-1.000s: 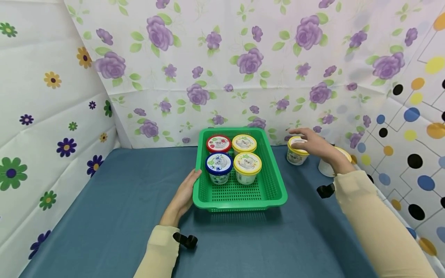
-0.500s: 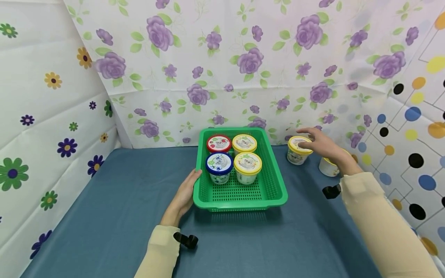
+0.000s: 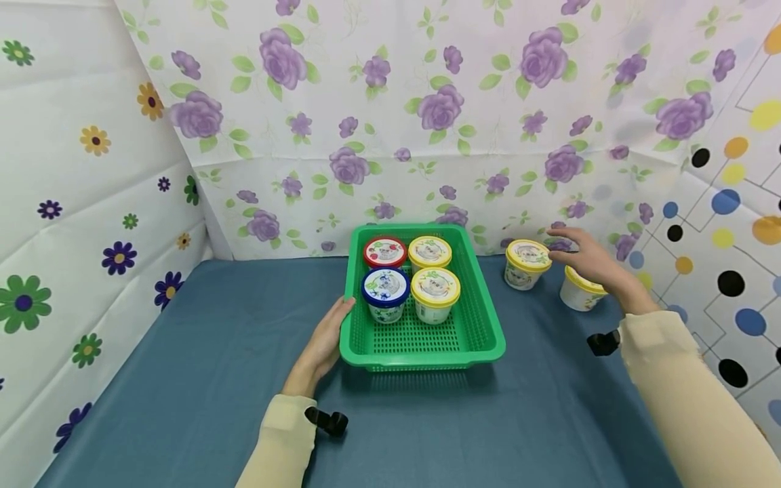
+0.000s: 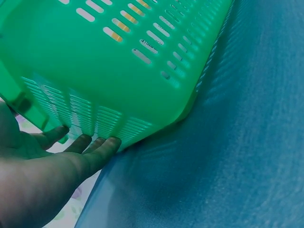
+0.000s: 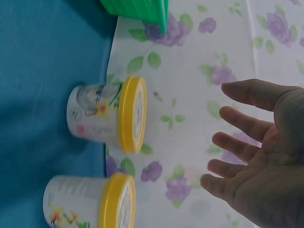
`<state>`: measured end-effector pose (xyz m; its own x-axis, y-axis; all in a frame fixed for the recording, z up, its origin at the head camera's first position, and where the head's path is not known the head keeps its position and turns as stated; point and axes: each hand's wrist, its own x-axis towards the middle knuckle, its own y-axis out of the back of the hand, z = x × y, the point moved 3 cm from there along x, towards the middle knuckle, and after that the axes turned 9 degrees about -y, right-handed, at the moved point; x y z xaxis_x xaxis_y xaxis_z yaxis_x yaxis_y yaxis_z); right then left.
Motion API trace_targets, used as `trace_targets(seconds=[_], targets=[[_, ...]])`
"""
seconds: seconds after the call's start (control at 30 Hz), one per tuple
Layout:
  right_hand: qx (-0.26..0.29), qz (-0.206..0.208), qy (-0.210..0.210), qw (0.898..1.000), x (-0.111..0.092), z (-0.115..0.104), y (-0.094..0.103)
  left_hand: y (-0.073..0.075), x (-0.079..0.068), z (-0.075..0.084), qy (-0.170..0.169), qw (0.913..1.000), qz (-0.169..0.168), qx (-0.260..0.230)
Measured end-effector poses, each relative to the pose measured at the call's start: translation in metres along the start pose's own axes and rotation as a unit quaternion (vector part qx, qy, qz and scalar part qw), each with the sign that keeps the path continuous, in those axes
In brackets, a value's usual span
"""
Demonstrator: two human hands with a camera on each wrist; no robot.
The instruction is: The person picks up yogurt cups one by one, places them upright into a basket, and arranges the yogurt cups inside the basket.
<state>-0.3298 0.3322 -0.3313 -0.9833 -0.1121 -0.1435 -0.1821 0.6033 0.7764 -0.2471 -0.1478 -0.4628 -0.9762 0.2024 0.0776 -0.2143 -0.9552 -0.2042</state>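
My left hand (image 3: 320, 342) grips the left side of a green plastic basket (image 3: 421, 357). In the left wrist view, its fingers (image 4: 102, 154) lie against the slotted outer wall; the thumb is mostly hidden by the rim. Inside sit a red-lidded tub (image 3: 385, 251), a blue-lidded tub (image 3: 385, 288) and two yellow-lidded tubs (image 3: 435, 288). My right hand (image 3: 594, 261) hovers over the table's right side, fingers spread and holding nothing. Close by stand two yellow-lidded tubs, one left of the hand (image 3: 526, 264) and another (image 3: 579, 290) partly under it. The right wrist view shows both tubs apart from the fingers.
A blue cloth (image 3: 183, 379) covers the table. Behind it hangs a sheet with purple roses (image 3: 348, 166); a flowered sheet (image 3: 91, 203) is at left and a dotted one (image 3: 732, 271) at right. Black cameras (image 3: 329, 421) are strapped to both wrists.
My right hand has moved rightward, from over the nearer loose yellow-lidded tub toward the farther one, uncovering the first tub's lid. The left hand, basket and tubs stay in place.
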Motion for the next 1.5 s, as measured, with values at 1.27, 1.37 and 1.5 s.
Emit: trace_targets(seconds=[1.27, 1.37, 1.5], targets=[[-0.034, 0.066, -0.021, 0.997, -0.018, 0.087, 0.012, 0.000, -0.001, 0.000, 0.005, 1.0000, 0.004, 0.007], [-0.027, 0.057, -0.031, 0.998, -0.017, 0.091, 0.011, 0.000, -0.001, 0.001, 0.004, 1.0000, 0.003, 0.006], [-0.009, 0.041, -0.045, 0.998, -0.014, 0.100, 0.008, 0.000, 0.000, 0.001, 0.002, 1.0000, 0.003, 0.006]])
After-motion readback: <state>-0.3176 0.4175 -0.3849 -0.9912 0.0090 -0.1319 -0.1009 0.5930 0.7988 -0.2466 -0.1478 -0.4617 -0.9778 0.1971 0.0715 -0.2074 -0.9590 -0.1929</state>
